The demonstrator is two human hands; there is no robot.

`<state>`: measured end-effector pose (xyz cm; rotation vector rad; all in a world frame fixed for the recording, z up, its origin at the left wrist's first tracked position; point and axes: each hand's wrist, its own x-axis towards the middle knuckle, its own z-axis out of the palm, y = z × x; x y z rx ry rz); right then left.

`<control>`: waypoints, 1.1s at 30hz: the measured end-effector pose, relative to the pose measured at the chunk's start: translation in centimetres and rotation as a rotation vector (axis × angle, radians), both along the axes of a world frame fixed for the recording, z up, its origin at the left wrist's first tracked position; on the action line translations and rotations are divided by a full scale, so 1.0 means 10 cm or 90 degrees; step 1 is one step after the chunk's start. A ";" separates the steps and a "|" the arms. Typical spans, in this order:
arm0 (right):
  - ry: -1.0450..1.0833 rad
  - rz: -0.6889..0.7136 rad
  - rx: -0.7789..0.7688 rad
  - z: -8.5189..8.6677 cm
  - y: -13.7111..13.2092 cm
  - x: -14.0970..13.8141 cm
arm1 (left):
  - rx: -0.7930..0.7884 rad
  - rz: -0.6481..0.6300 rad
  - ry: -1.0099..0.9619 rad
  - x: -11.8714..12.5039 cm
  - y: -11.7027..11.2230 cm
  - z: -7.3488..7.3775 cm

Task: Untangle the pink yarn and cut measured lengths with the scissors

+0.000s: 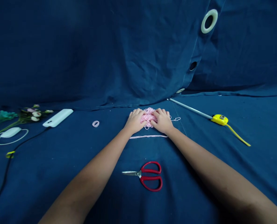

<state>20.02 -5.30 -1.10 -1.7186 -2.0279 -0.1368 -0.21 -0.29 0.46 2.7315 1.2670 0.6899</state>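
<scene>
Nearest, on the blue cloth surface (47,165), red-handled scissors (150,175) lie closed, blades pointing left, well short of the hands. Beyond them a loose pink strand (147,136) runs straight across the cloth, just below both wrists.

The left hand (135,120) and right hand (160,120) lie palm-down, facing each other, pressing from both sides on a tangled heap of pink yarn (148,117). The fingers are together and slightly curved, with no pinch visible. Even pressure from both palms, with the fingers kept low, seems the surest way to hold so soft a heap without dragging its loops out.

The heap sits between the hands, towards the far middle of the surface. It looks lumpy and loopy, with a thin tail (175,119) straying right. Left of it lies a small pink loop (95,123). Farther left are a white oblong block (58,118), a black cable (14,152) and artificial flowers (33,113). To the right, a yellow tape measure (219,119) adjoins a long metal rod (189,109). Behind, the raised cloth shows a pale grommet (209,21).
</scene>
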 end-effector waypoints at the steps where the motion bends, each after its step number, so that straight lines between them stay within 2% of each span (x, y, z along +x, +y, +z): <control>1: 0.007 0.006 0.006 0.00 0.00 0.00 | 0.000 -0.009 -0.011 0.00 -0.01 0.01; 5: 0.002 0.066 -0.043 -0.03 0.03 0.02 | -0.046 -0.060 0.001 0.00 -0.01 0.02; 8: -0.001 0.054 -0.053 -0.04 0.04 0.02 | -0.047 -0.030 0.032 0.01 0.02 -0.01; 12: 0.015 0.012 -0.015 -0.03 0.04 0.01 | 0.003 0.031 0.018 0.02 0.04 -0.03; 17: 0.061 -0.041 0.064 0.03 -0.01 0.00 | 0.038 0.059 -0.082 -0.01 -0.04 0.06; 20: 0.067 -0.010 0.089 0.07 -0.02 -0.02 | 0.032 0.050 -0.097 -0.01 -0.07 0.09; 24: 0.029 0.080 0.022 0.05 0.00 -0.03 | 0.003 -0.015 -0.024 0.03 -0.02 0.04; 33: 0.018 0.061 -0.019 -0.02 0.01 -0.03 | -0.023 0.013 -0.007 0.04 0.02 -0.01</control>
